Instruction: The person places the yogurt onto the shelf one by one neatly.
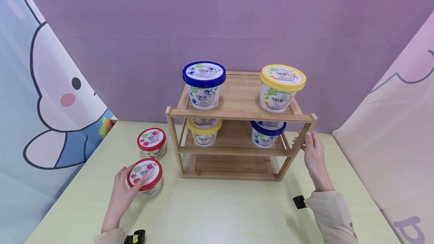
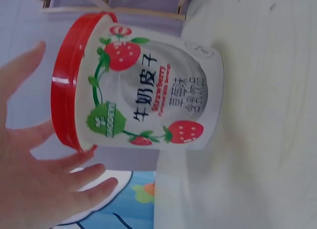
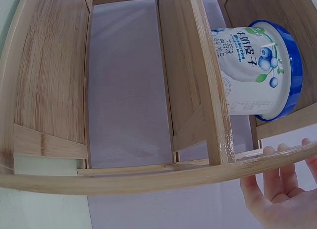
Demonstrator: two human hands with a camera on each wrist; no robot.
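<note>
In the head view my left hand (image 1: pixel 122 191) is at the nearer red-lidded strawberry milk cup (image 1: pixel 145 174), thumb over its lid and fingers around the left side. The left wrist view shows that cup (image 2: pixel 148 90) upright on the table, with the fingers of my left hand (image 2: pixel 44 164) spread about the lid. My right hand (image 1: pixel 315 157) holds the right front post of a wooden shelf rack (image 1: pixel 237 114). Seen from the right wrist, the fingers of this hand (image 3: pixel 282 194) curl behind the post. A second red-lidded cup (image 1: pixel 151 142) stands behind the first.
On the top shelf stand a blue-lidded cup (image 1: pixel 204 86) at left and a yellow-lidded cup (image 1: pixel 282 87) at right. The middle shelf bears a yellow-lidded cup (image 1: pixel 204 133) at left and a blue-lidded cup (image 1: pixel 268 134) at right. A purple cloth (image 1: pixel 217 18) hangs behind.
</note>
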